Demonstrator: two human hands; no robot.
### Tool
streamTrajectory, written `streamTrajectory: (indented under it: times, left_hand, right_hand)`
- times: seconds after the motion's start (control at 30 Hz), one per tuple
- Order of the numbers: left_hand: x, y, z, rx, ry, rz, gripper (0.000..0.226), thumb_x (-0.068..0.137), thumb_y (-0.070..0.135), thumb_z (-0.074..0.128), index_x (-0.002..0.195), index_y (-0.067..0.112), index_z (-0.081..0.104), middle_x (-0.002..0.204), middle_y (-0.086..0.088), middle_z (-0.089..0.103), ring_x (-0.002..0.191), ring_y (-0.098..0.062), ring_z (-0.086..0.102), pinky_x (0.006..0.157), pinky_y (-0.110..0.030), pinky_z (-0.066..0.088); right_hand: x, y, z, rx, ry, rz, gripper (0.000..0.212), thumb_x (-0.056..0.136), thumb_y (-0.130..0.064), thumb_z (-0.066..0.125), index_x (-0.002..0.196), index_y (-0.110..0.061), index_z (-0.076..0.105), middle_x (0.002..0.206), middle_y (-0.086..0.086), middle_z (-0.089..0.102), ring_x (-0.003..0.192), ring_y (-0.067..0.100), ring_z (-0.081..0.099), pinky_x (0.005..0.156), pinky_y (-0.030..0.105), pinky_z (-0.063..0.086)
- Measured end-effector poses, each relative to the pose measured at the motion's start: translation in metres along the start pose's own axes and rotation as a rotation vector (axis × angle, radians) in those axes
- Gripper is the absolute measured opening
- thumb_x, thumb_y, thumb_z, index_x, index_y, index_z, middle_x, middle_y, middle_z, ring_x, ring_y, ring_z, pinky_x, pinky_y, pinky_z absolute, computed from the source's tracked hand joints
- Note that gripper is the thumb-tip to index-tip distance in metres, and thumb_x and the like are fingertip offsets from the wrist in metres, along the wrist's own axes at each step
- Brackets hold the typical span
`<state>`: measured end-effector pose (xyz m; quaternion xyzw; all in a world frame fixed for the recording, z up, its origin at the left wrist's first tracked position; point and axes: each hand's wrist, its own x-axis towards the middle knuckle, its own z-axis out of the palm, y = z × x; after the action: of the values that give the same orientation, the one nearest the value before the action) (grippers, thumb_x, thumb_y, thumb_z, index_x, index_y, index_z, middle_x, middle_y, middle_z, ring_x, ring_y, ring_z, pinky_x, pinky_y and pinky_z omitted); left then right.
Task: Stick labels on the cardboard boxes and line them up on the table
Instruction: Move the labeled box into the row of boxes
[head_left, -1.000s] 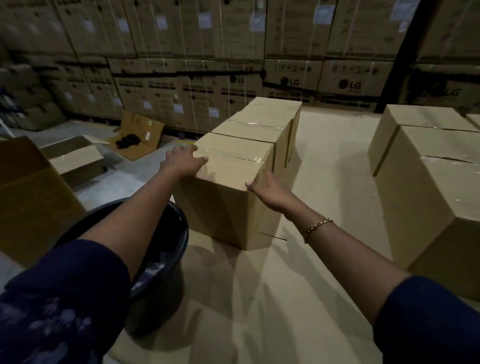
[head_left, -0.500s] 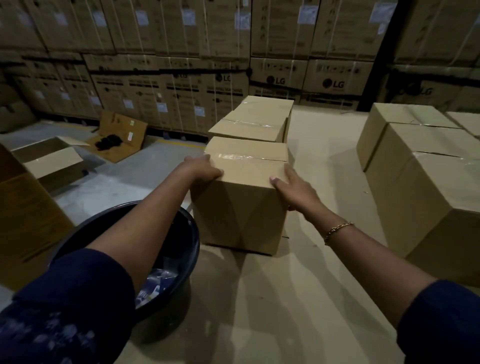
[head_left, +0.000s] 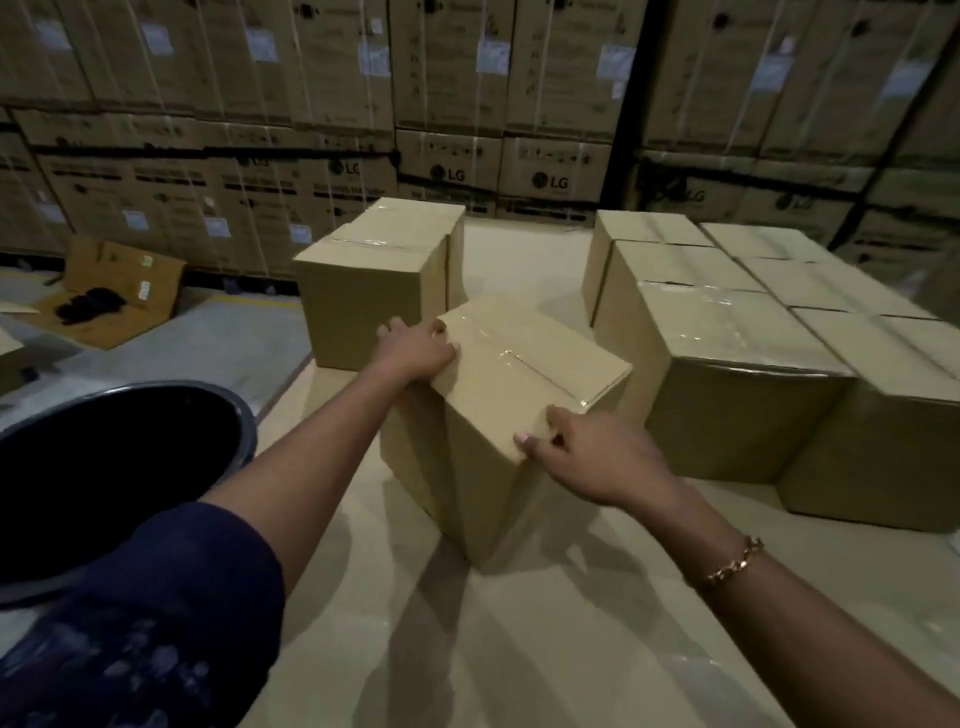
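Head view: a person leans over a pale tabletop (head_left: 519, 649) with both arms stretched out to one taped cardboard box (head_left: 524, 374). The box stands toward the middle of the tabletop, closer to its left edge, and is turned so that one upright corner faces the person. Clear tape runs along the seam of its top.

The left hand (head_left: 415, 351) grips the far left top corner, its fingers (head_left: 441, 358) curled close together over the edge. The right hand (head_left: 592, 457) holds the near top corner, with the thumb lying on the top face and the bent fingers pressed against the side. A gold bracelet (head_left: 735, 564) circles the right wrist.

Two more boxes (head_left: 374, 291) stand in a row by the far left edge, just behind the held box. A block of sealed boxes (head_left: 727, 364) fills the right side, packed touching one another. A black bin (head_left: 244, 426) stands off the left edge. Printed cartons (head_left: 467, 78) are stacked high beyond the far edge.
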<state>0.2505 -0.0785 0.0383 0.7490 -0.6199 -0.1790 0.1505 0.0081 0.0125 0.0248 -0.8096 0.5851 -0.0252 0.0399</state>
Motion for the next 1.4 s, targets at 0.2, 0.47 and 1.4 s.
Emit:
streamTrajectory:
  times: [0.2,0.47,1.4]
  left_hand:
    - [-0.045,0.026,0.029,-0.182,0.061,0.08,0.063,0.097,0.045,0.06,0.154,0.026,0.04,0.168,-0.011,0.008,0.154,-0.035,0.006,0.121,-0.055,0.016]
    - [-0.136,0.034,0.07,-0.224,0.019,0.081,0.065,0.099,0.058,0.048,0.157,0.033,0.033,0.165,-0.009,0.026,0.147,-0.034,0.032,0.116,-0.048,0.032]
    - [-0.185,0.048,0.116,-0.507,0.027,-0.061,0.087,0.092,0.062,0.058,0.161,0.037,0.011,0.169,-0.005,-0.012,0.153,-0.035,0.017,0.121,-0.055,0.022]
  right_hand:
    - [-0.048,0.022,-0.005,0.327,0.041,-0.068,0.053,0.091,-0.069,0.053,0.129,-0.034,0.063,0.113,-0.009,0.072,0.103,0.017,0.066,0.084,0.036,0.056]
    - [-0.004,0.122,0.008,0.443,0.214,0.272,0.058,0.099,-0.054,0.051,0.149,-0.026,0.046,0.15,0.013,0.045,0.135,0.036,0.045,0.108,0.048,0.042]
    - [0.001,0.163,0.017,0.652,0.015,0.196,0.065,0.1,-0.056,0.052,0.156,-0.027,0.035,0.155,0.01,0.043,0.134,0.031,0.048,0.105,0.049,0.046]
